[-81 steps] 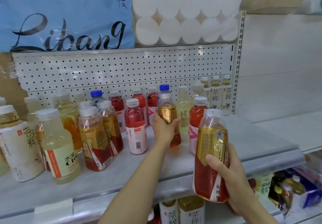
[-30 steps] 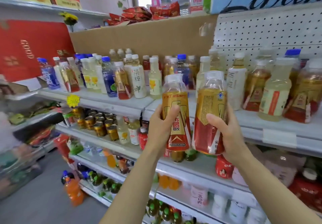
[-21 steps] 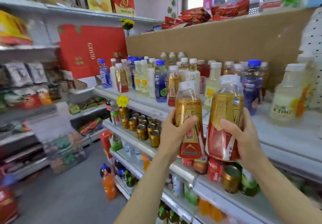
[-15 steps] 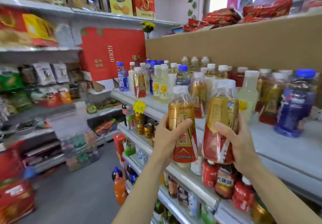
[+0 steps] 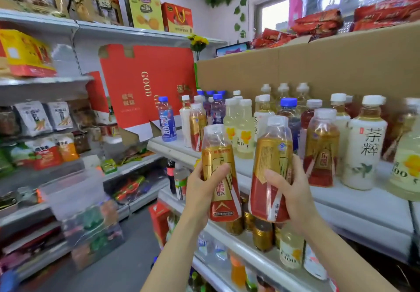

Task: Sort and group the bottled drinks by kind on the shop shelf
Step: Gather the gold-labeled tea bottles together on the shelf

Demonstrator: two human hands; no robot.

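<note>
At three o'clock of the view runs the shop shelf (image 5: 354,203), its pale front edge slanting from nine o'clock down to four o'clock. Along its back a cardboard wall (image 5: 318,64) closes off the bay. Mixed bottled drinks crowd the board: a white tea bottle (image 5: 366,153) at three o'clock, beside it a gold-and-red shelf bottle (image 5: 321,153), pale yellow bottles (image 5: 244,132) toward twelve o'clock, and a blue-capped bottle (image 5: 167,121) alone near the shelf's far corner at eleven o'clock. Bare board shows along the front edge, ahead of the rows. Before that edge, off the shelf, two gold-and-red bottles are held upright and just apart. Right hand (image 5: 293,191) wraps the right bottle (image 5: 271,169); left hand (image 5: 204,191) wraps the left bottle (image 5: 219,173), thumb across its label. At seven o'clock lies open aisle floor (image 5: 127,253).
</note>
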